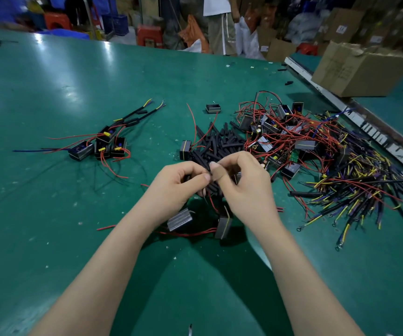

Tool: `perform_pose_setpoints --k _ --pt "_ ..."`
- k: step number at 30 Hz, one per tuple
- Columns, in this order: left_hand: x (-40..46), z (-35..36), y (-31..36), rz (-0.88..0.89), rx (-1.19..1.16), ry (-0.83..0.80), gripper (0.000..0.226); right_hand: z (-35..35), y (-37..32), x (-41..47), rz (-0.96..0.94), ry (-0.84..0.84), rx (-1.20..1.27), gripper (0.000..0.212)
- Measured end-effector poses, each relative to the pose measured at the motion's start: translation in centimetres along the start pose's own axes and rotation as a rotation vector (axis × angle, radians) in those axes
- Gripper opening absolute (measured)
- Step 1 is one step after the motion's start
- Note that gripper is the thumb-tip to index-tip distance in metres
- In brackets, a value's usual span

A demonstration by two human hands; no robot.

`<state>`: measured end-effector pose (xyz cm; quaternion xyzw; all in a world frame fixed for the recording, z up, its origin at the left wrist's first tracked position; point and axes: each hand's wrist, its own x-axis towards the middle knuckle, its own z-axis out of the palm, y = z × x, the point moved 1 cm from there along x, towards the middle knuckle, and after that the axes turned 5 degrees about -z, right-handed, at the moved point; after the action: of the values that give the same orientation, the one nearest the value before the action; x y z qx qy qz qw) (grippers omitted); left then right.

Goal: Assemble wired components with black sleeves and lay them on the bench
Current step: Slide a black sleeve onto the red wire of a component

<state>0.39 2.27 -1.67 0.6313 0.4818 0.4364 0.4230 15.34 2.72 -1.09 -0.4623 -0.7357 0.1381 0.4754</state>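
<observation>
Both forearms reach in from my edge of the green bench (pixel 62 214). My left hand (pixel 181 183) and right hand (pixel 241 183) meet over the heap of black sleeves (pixel 216 144), fingers curled, pinching one black sleeve (pixel 213 186) between them. Two wired components (pixel 223 226) lie just below the hands. Finished assemblies (pixel 98 145) lie to the left, loose parts (pixel 292 134) to the right.
</observation>
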Motion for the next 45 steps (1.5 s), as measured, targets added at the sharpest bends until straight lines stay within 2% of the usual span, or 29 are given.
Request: perform_pose_setpoints --k 3,7,13,19,21,25,28,33,35,39,41,45 --pt "-0.1 -0.1 0.3 -0.01 -0.091 -0.038 0.017 -1.4 0.3 0.5 0.111 -0.134 0.278 0.009" --pt "-0.2 0.0 0.4 -0.031 -0.161 -0.075 0.014 -2.7 0.5 0.8 0.061 -0.179 0.374 0.019" --pt "-0.4 0.0 0.7 -0.074 -0.233 -0.179 0.014 -2.6 0.2 0.9 -0.091 -0.185 0.281 0.026" --pt "-0.5 -0.3 0.9 -0.098 -0.352 -0.224 0.015 -2.4 0.0 0.5 -0.112 -0.172 0.242 0.008" --pt "-0.4 -0.3 0.9 -0.076 -0.3 -0.198 0.011 -2.1 0.0 0.5 -0.043 -0.192 0.224 0.012" --pt "-0.3 0.0 0.4 -0.074 -0.093 -0.126 0.018 -1.1 0.9 0.4 0.27 -0.28 0.182 0.023" --pt "-0.2 -0.1 0.3 -0.086 -0.118 -0.12 0.018 -1.1 1.0 0.4 0.342 -0.286 0.248 0.021" --pt "0.0 -0.5 0.0 -0.091 -0.286 -0.095 0.015 -3.1 0.4 0.9 0.147 -0.125 0.433 0.011" --pt "0.0 -0.4 -0.2 -0.119 -0.347 -0.1 0.015 -3.7 0.3 0.9 0.047 -0.107 0.388 0.005" --pt "0.0 -0.2 0.0 -0.154 -0.432 -0.145 0.014 -3.1 0.2 0.7 -0.078 -0.133 0.336 0.015" --pt "-0.1 -0.2 0.0 -0.171 -0.459 -0.171 0.018 -2.5 0.4 0.7 -0.12 -0.133 0.24 0.021" --pt "-0.2 0.0 0.2 -0.168 -0.443 -0.209 0.018 -1.7 0.7 0.7 -0.222 -0.08 0.048 0.018"
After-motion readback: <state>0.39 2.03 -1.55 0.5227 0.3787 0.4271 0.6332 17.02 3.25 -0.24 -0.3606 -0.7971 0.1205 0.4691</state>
